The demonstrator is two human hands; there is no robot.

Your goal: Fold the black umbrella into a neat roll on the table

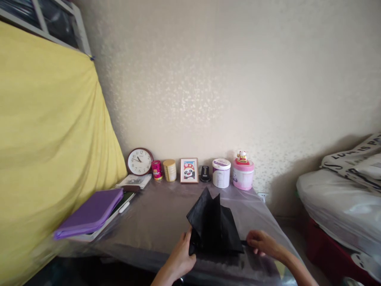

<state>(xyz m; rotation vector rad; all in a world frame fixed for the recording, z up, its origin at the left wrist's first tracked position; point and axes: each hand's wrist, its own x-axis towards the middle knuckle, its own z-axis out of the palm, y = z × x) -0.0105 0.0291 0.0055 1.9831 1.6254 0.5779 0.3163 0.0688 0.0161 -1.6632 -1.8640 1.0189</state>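
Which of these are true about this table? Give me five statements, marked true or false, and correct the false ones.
1. The left hand touches the black fabric. True.
2. The round wall clock hangs high on the wall. False: it stands at the back of the table, against the wall.
3. The purple folder lies on the right of the table. False: it lies on the left, beside the yellow cloth.
4. A framed panda picture stands at the back of the table. True.
5. The cat figurine sits directly on the table. False: it sits on the lid of the pink tin.
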